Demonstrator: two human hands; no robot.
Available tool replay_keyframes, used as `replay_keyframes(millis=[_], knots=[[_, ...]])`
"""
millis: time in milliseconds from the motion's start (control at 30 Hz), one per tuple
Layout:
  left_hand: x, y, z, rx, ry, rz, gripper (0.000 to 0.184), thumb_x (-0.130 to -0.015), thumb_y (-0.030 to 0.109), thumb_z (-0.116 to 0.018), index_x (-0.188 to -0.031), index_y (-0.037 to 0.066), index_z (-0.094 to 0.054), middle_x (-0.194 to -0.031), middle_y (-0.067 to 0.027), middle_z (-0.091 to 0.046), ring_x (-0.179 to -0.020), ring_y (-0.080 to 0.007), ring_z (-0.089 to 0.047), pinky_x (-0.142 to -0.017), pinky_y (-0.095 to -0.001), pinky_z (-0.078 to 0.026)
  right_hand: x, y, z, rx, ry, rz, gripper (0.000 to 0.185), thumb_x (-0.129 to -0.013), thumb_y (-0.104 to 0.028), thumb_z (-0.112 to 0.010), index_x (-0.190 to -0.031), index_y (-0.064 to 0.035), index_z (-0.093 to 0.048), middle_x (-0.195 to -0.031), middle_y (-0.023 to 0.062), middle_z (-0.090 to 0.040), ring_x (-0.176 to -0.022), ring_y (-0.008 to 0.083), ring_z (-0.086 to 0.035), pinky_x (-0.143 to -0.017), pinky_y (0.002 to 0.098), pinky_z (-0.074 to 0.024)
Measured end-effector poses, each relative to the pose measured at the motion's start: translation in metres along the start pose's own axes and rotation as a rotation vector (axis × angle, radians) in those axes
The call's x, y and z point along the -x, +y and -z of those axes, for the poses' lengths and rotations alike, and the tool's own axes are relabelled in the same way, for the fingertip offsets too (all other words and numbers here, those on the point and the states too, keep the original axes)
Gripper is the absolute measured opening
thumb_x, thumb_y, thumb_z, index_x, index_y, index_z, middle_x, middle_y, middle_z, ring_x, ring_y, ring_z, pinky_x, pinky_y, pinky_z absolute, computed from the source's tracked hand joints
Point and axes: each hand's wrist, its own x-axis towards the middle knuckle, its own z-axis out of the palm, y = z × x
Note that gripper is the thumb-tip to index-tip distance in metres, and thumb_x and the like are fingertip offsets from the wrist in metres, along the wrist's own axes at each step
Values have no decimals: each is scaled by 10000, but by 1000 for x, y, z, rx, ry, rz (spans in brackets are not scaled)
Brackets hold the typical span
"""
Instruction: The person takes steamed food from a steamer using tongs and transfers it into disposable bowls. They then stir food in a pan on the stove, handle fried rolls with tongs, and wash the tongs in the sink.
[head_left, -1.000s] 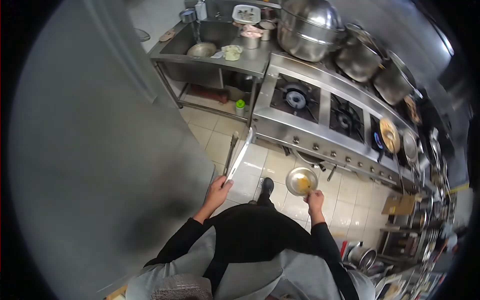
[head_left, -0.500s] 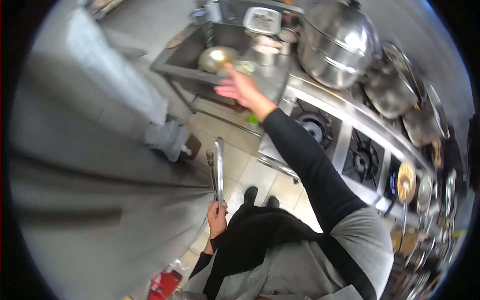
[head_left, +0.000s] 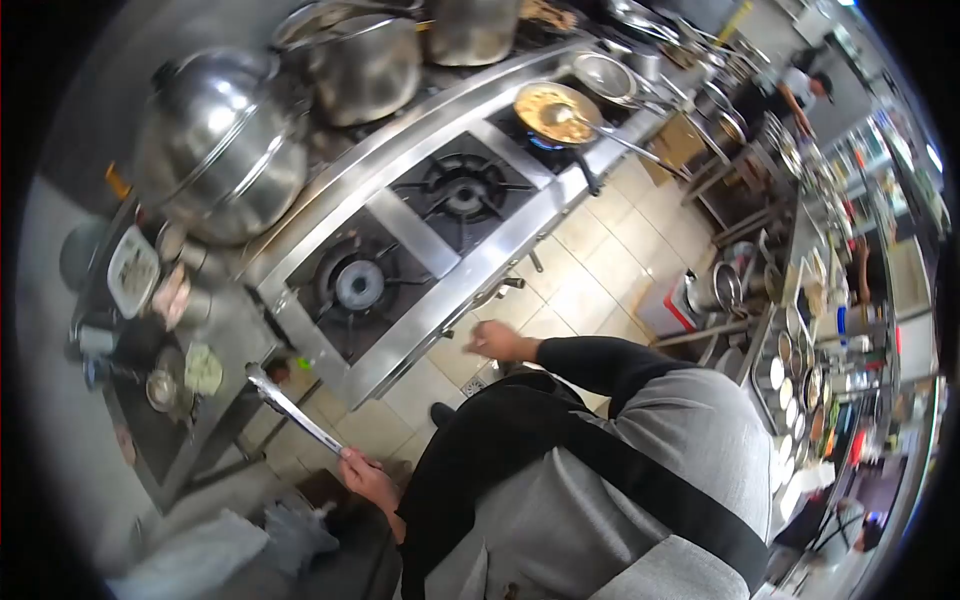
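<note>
My left hand is closed around the handle end of metal tongs, which point up and left toward the sink corner. The tongs' arms lie close together with nothing visible between them. In front of the stove's front edge, my right hand hangs in the air with its fingers curled in; I see nothing in it. The stove's burner knobs are the nearest things to it. Farther off, a pan of yellowish food sits over a blue flame, a long-handled ladle resting in it.
Two bare burners are on the near part of the stove. A large lidded steel pot and other pots stand behind. At left is a sink with a white tray beside it. Two people are at the right side.
The view has swung right toward the stove. My right hand has come back from beside the sink's metal bowl, its fingers going from spread to curled. My left hand keeps the tongs.
</note>
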Motion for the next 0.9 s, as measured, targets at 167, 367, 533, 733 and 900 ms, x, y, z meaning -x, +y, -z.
replay_keyframes(millis=[167, 367, 533, 733, 900], knots=[[-25, -9, -70, -205, -215, -169, 373, -1055, 294, -467, -806, 20, -518, -701, -4, -421, -571, -90, -399, -494, -253, -327, 89, 199, 82, -83, 645, -629, 207, -860, -213, -685, -906, -12, -660, -874, 191, -705, -849, 341, -691, -753, 428, -540], [12, 25, -227, -220, -180, -159, 355, -1029, 339, -534, -820, 52, -520, -670, 6, -430, -542, -83, -398, -475, -246, -324, 117, 321, 306, 71, 972, -418, 174, -892, -203, -634, -862, -33, -650, -780, 187, -669, -769, 384, -656, -698, 466, -516], [54, 41, -332, -77, -225, -30, 362, -1012, 371, -562, -787, 99, -482, -602, 38, -386, -510, -60, -382, -458, -237, -313, 63, 379, 444, 535, 989, -332, 432, -862, -237, -692, -1225, -72, -525, -1005, 174, -687, -961, 382, -644, -827, 458, -514], [77, 37, -405, -8, -272, 60, 415, -1012, 478, -518, -834, 105, -484, -639, 36, -378, -518, -54, -395, -440, -232, -296, 29, 438, 453, 557, 601, -406, 581, -917, -289, -636, -1387, -85, -360, -1021, 239, -676, -968, 423, -645, -851, 490, -509], [53, 11, -446, -70, -280, -25, 405, -1017, 449, -523, -815, 100, -490, -637, 39, -386, -517, -55, -395, -451, -228, -301, 77, 385, 462, 68, 408, -261, 399, -971, -337, -578, -1287, -98, -532, -955, 273, -679, -931, 458, -651, -822, 507, -513]])
